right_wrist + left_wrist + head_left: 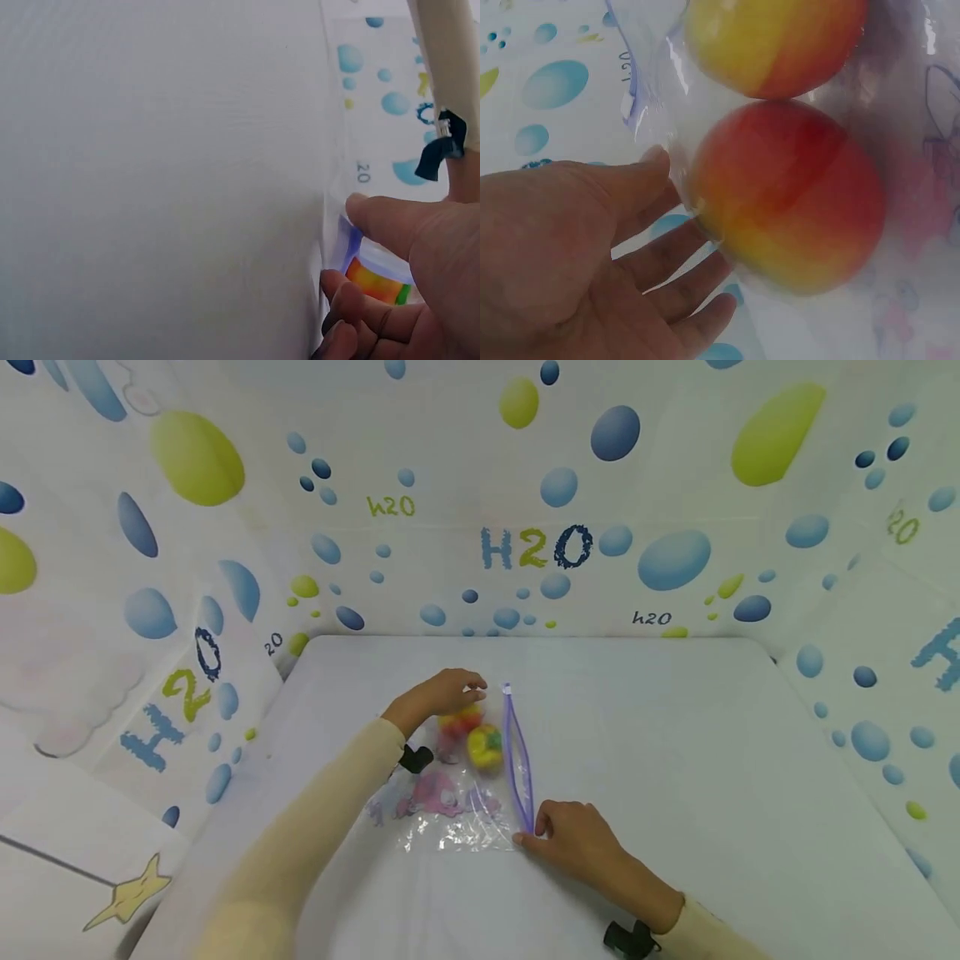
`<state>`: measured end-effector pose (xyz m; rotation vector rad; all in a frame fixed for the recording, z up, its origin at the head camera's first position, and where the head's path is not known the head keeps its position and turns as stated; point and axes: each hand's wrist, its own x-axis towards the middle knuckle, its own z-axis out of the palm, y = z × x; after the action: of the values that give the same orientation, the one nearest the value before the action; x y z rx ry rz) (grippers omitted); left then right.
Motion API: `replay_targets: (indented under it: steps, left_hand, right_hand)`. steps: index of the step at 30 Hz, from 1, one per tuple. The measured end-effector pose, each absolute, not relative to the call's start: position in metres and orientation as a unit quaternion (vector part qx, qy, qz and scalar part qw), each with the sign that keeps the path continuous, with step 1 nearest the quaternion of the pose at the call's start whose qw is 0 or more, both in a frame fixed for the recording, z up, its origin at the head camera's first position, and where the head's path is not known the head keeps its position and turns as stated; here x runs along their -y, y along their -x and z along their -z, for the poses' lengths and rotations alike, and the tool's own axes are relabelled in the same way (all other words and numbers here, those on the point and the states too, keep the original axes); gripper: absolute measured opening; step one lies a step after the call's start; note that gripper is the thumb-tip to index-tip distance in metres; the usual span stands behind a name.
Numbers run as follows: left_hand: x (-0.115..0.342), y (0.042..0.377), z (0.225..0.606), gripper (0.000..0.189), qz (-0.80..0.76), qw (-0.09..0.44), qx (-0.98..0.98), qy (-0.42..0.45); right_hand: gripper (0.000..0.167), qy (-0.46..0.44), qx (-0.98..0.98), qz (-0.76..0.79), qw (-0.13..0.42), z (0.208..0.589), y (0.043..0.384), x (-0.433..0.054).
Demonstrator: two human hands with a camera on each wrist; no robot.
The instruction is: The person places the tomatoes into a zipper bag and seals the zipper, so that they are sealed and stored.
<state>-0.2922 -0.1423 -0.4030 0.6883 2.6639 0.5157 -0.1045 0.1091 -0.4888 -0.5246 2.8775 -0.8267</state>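
Note:
A clear zip bag [468,827] with pink printed figures lies on the white table, its purple zip edge [511,735] parted and facing right. Inside are a red-and-yellow round fruit [787,199] and a second yellow-and-red one [485,748] with a green patch. At the bag's far edge, beside the red fruit, is my left hand [446,691]. Its fingers [679,289] are spread and loosely bent near the plastic. My right hand [581,839] holds the near corner of the zip edge, thumb and forefinger either side of the purple strip [346,244].
The white table [675,727] extends around the bag. Behind it and along the sides hangs a white sheet [450,460] printed with blue and green drops. Each wrist wears a dark strap, the left one [416,758] overlapping the bag in the head view.

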Motion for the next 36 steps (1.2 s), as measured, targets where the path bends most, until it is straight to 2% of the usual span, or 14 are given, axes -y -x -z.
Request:
replay_targets:
  steps: [6, 15, 30, 36]
  left_hand:
    - [0.147, 0.299, 0.406, 0.037, -0.200, 0.196, -0.931, -0.236]
    - [0.158, 0.304, 0.403, 0.033, -0.211, 0.188, -0.929, -0.238]
    - [0.186, 0.301, 0.412, 0.030, -0.276, 0.170, -0.923, -0.209]
    - [0.199, 0.293, 0.414, 0.032, -0.306, 0.175, -0.915, -0.197]
  right_hand:
    - [0.035, 0.179, -0.935, 0.299, 0.063, 0.488, 0.103, -0.108]
    - [0.031, 0.152, -0.929, 0.326, 0.090, 0.482, 0.108, -0.117]
    - [0.019, 0.141, -0.921, 0.352, 0.085, 0.484, 0.141, -0.153]
    - [0.012, 0.102, -0.917, 0.374, 0.092, 0.481, 0.161, -0.166]
